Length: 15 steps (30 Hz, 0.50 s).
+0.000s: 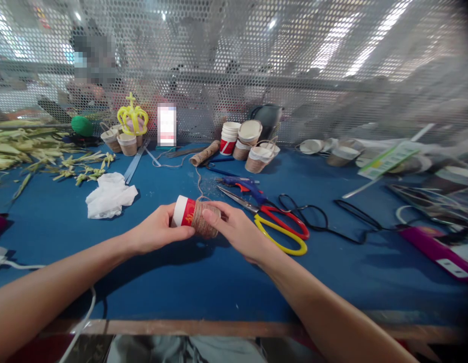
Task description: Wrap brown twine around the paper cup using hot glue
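Observation:
A red and white paper cup (185, 212) lies on its side between my hands, above the blue table (161, 292). Brown twine (204, 220) is wound round one part of it, and a strand runs back from it to a cardboard roll (205, 153). My left hand (158, 228) grips the cup's white and red end, thumb along the near side. Around the twine-covered end, my right hand (237, 227) is closed, its thumb pressed on the windings. Scissors (281, 229) with red and yellow handles lie right of my right hand, beside a blue glue gun (243, 186).
Crumpled white tissue (110, 195) lies at left, near dried husks (10, 146). Twine-wrapped cups (257, 159) and stacked paper cups (229, 137) stand behind. A black cable (350, 237) and a purple power strip (433, 252) are at right. A perforated metal screen (203, 91) borders the back.

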{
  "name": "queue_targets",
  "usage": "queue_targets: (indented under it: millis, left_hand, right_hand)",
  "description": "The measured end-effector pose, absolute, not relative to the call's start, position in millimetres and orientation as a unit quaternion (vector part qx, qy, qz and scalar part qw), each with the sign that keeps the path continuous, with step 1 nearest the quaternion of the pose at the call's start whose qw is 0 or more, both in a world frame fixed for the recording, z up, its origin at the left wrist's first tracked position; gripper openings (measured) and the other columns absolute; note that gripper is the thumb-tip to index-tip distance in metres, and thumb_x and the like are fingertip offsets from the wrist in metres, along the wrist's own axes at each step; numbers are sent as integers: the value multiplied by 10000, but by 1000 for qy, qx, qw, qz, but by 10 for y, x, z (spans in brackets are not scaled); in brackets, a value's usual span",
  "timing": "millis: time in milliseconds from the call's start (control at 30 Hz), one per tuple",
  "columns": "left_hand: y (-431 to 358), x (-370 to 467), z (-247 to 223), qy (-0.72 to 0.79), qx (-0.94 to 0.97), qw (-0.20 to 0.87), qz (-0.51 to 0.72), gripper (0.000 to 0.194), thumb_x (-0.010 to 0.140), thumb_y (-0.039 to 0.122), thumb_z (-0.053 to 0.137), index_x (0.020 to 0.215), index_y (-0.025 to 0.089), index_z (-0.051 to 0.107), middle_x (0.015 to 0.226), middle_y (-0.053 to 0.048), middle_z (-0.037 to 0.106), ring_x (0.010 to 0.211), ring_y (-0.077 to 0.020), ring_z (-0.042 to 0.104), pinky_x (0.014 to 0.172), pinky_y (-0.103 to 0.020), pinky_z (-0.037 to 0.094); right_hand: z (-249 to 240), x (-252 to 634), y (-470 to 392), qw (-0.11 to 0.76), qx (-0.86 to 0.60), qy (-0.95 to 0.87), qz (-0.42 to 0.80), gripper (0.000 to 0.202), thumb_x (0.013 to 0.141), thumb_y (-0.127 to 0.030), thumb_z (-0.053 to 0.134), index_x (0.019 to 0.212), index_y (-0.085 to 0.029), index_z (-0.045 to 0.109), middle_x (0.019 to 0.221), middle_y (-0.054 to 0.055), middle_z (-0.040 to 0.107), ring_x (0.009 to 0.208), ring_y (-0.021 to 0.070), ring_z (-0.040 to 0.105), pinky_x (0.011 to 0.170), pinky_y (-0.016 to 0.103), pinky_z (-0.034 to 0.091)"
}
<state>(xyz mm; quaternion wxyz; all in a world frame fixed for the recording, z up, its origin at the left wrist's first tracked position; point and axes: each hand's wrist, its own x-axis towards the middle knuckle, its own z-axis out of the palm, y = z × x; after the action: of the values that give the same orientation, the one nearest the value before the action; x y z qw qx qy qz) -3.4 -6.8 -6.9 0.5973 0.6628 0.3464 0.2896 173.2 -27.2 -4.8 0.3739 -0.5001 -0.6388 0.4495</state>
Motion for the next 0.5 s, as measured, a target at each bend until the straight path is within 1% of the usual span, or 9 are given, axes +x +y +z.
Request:
queue_targets:
  millis: [100, 167, 300, 500]
  left_hand:
    - [-48, -57, -52, 341, 705, 562, 265, 309, 659, 161, 566, 962, 110, 598, 821, -26, 648, 704, -130, 564, 673, -236, 439]
    - [-43, -60, -53, 344, 719, 545, 261, 281, 668, 164, 551, 938, 110, 611, 808, -21, 645, 690, -126, 558, 666, -232, 437]
    - [-53, -45, -68, 347, 717, 545, 262, 246, 671, 165, 536, 894, 104, 618, 779, -14, 644, 664, -114, 551, 640, -214, 435]
    - [-78, -16, -72, 362, 695, 556, 277, 299, 645, 134, 534, 932, 102, 614, 763, -5, 652, 645, -103, 554, 617, -193, 445]
  right_hand:
    - [-43, 1732, -274, 383, -490, -581, 525, 413, 760, -448, 519, 1038, -143, 545, 882, 81, 619, 686, 159, 590, 598, 309, 498]
    - [-37, 1726, -277, 380, -492, -560, 547, 408, 749, -455, 531, 1025, -155, 553, 848, 70, 614, 632, 143, 580, 559, 298, 498]
    - [-32, 1707, -285, 377, -498, -549, 555, 386, 744, -448, 541, 994, -155, 569, 814, 62, 615, 608, 130, 572, 545, 283, 492]
    - [-40, 1703, -285, 373, -500, -552, 554, 396, 742, -445, 545, 991, -138, 568, 799, 62, 613, 609, 128, 565, 540, 276, 487]
